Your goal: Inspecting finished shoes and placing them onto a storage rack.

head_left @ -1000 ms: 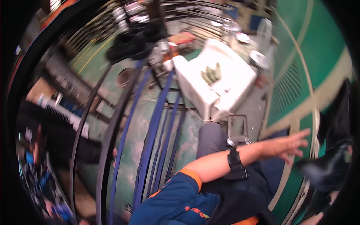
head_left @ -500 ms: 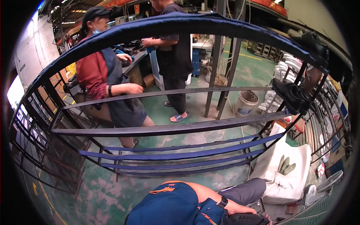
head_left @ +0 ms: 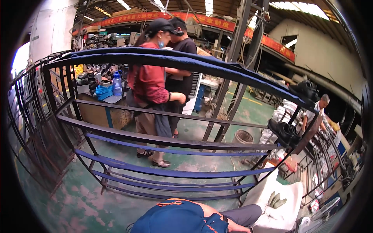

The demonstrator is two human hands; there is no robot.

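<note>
Along the right edge of the rack (head_left: 167,142) sit black shoes (head_left: 283,132); the view has tipped up, leaving both hands unseen, their hold impossible to tell

Layout before you: a long rack (head_left: 167,141) spans left to right, shoes (head_left: 285,134) resting at the right end of its middle level and more footwear (head_left: 305,90) above them on the top; behind it, two co-workers (head_left: 149,81), a workbench (head_left: 91,110) bearing a bottle (head_left: 117,83) to their left, a bucket (head_left: 241,138) to their right; to your near right, oblong pieces (head_left: 276,201) on a broad block (head_left: 291,198); at far left, further racks (head_left: 35,136)
</note>
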